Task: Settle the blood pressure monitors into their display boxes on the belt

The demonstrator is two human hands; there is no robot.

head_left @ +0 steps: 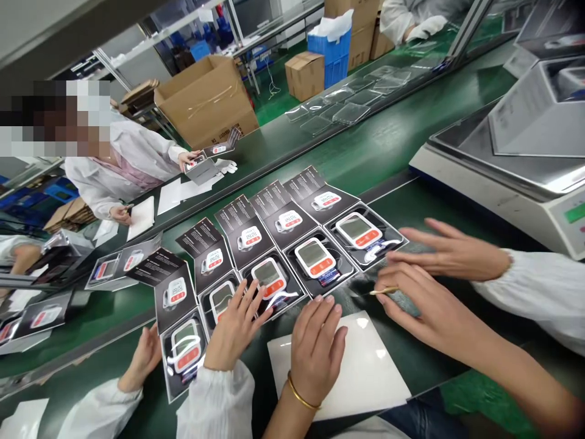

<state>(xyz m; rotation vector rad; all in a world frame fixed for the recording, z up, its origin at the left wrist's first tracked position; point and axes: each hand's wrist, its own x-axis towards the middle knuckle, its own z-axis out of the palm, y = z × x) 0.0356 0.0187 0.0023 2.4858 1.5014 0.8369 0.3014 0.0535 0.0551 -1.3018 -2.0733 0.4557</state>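
Observation:
My left hand (315, 353), with a gold bangle, rests on a white glossy sheet (347, 366), its fingertips at the edge of an open black box (311, 262). That box holds a white blood pressure monitor (314, 257) with an orange band. My right hand (429, 305) pinches a thin stick (382, 291) with a pale tip over the dark surface beside the boxes. Several such open boxes (237, 244) stand in a row, lids folded back. A white-sleeved hand (233, 323) of another person lies on one box, and another such hand (450, 250) reaches in from the right.
A white weighing scale (498, 171) with a steel pan stands at the right. A green conveyor belt (379, 146) runs behind the boxes, carrying clear plastic trays (338, 107). Across it, a person in white (123, 171) handles a box. Cardboard cartons (205, 100) stand beyond.

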